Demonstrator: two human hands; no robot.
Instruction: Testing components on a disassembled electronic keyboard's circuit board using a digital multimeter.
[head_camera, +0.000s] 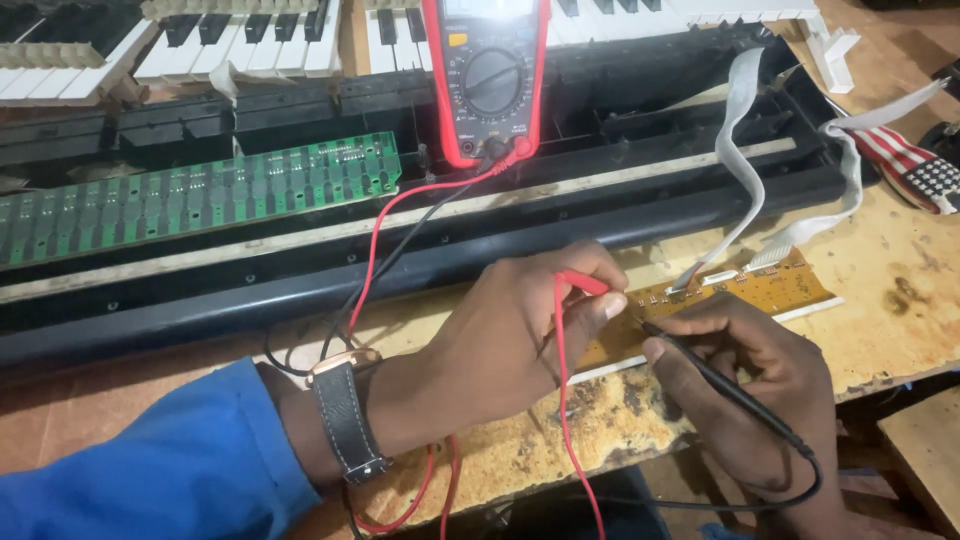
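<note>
The left hand (510, 330), a dark leather-strapped wristwatch (345, 410) on its wrist and a blue sleeve (140, 460) behind it, is curled nearly closed, thumb and fingertips pinching the slim red test probe (583, 284) and pressing its tip down on the long amber-brown printed circuit board (740, 292). The right hand (760, 390) is likewise closed around the thin black test probe (700, 365), held like a pen, its point resting on the same board just beside the red one. That board lies flat near the front edge of the worn, stained wooden counter (900, 290), toward its right side, with two pale grey flat ribbon cables (745, 130) rising from its far edge. Red and black leads run back to the red-cased digital multimeter (487, 80) propped at the counter's rear against the opened black keyboard chassis (300, 280), where a long green circuit board (200, 195) lies exposed and loose white and black piano keys (240, 40) sit behind.
</note>
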